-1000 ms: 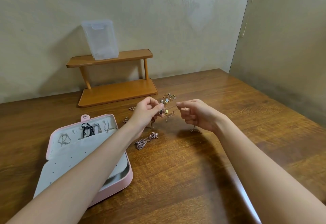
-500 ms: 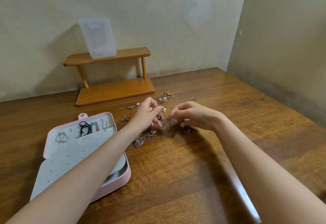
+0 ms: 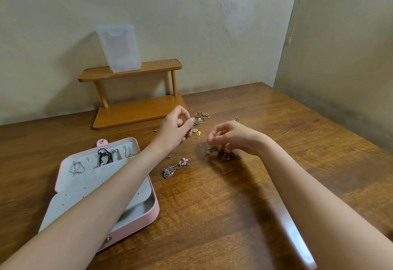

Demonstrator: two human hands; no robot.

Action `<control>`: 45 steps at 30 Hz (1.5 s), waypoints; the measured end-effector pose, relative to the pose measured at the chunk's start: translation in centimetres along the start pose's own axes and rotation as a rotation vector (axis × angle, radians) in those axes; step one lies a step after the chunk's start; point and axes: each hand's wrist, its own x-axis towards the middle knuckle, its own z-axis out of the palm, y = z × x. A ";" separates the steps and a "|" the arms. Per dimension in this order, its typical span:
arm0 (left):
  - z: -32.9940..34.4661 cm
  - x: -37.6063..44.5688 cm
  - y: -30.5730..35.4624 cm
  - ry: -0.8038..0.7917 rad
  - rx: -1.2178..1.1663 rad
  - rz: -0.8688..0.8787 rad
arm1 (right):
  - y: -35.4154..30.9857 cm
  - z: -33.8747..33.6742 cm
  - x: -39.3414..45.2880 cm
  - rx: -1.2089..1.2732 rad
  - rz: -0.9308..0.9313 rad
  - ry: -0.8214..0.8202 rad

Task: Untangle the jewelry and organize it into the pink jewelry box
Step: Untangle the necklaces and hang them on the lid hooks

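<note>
left hand (image 3: 176, 129) and right hand (image 3: 229, 140) each pinch the thin chain (image 3: 198, 142); draw apart gently, never yanking the knot

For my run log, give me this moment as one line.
left hand: pinches thin chain | right hand: pinches same chain | pink jewelry box: open | tangled cluster: on table

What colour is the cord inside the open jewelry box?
Black; the cord shows in the head view, in the jewelry box.
</note>
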 end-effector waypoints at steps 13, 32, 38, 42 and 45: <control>-2.1 -0.4 1.2 -0.032 0.001 -0.104 | -2.5 -0.9 -0.9 0.636 -0.219 0.271; -2.3 -1.6 -0.1 -0.467 -0.016 -0.589 | -1.1 -0.3 -0.8 -0.279 -0.062 0.356; -1.5 -1.3 -0.5 -0.392 -0.017 -0.644 | -0.4 0.9 -0.2 -0.501 -0.061 0.356; -1.4 -1.1 -0.3 -0.308 -0.222 -0.711 | -3.6 2.5 -0.8 -0.414 -0.221 0.011; -1.4 -1.1 0.0 -0.289 -0.406 -0.785 | -4.7 3.8 -0.6 -0.571 -0.293 -0.062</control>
